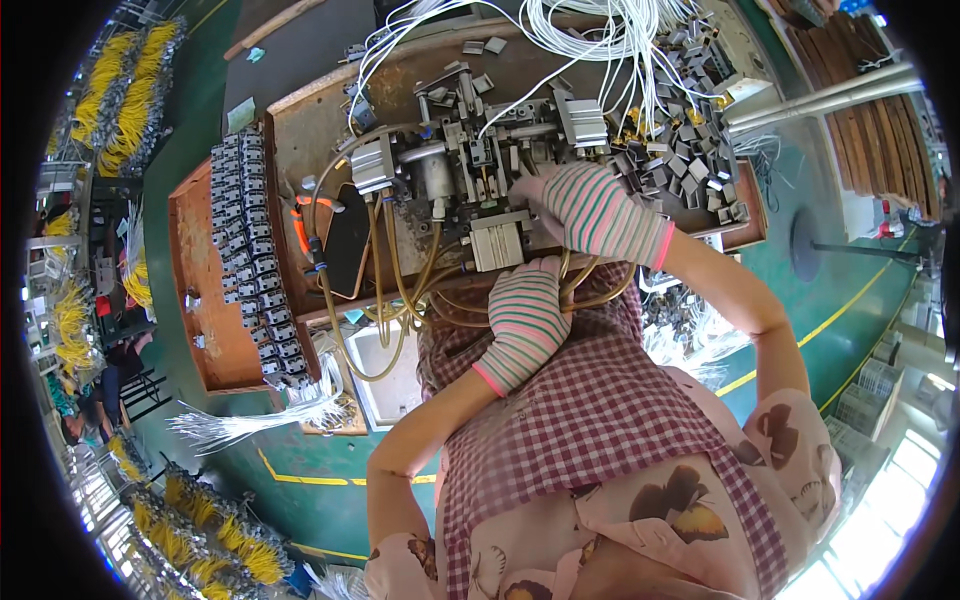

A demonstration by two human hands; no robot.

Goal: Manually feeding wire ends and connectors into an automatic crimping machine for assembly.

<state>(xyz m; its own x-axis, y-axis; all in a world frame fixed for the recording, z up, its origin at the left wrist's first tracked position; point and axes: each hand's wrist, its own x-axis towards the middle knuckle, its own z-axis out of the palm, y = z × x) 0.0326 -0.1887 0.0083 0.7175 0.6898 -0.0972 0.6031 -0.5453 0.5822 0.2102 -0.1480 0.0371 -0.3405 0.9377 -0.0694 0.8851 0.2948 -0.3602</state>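
Note:
A metal fixture (pixel 470 150) with air cylinders and silver blocks stands on the bench in front of me. My right hand (pixel 605 215), in a striped glove, reaches in from the right. Its closed fingertips are at the fixture's middle; whatever they grip is too small to make out. Below it, my left hand (pixel 527 312), also gloved, is closed at the front edge, by a silver block (pixel 497 245); the fixture and my glove hide what it holds. A white wire (pixel 535 98) runs down into the fixture. Brown air hoses (pixel 430 265) loop around the front.
Small metal housings (pixel 690 170) lie heaped at the right, under a bundle of white wires (pixel 610 25). Connector parts stand in rows (pixel 250 250) on a reddish-brown tray (pixel 190 300) at the left. Orange-handled pliers (pixel 302 222) lie near a dark plate (pixel 348 245).

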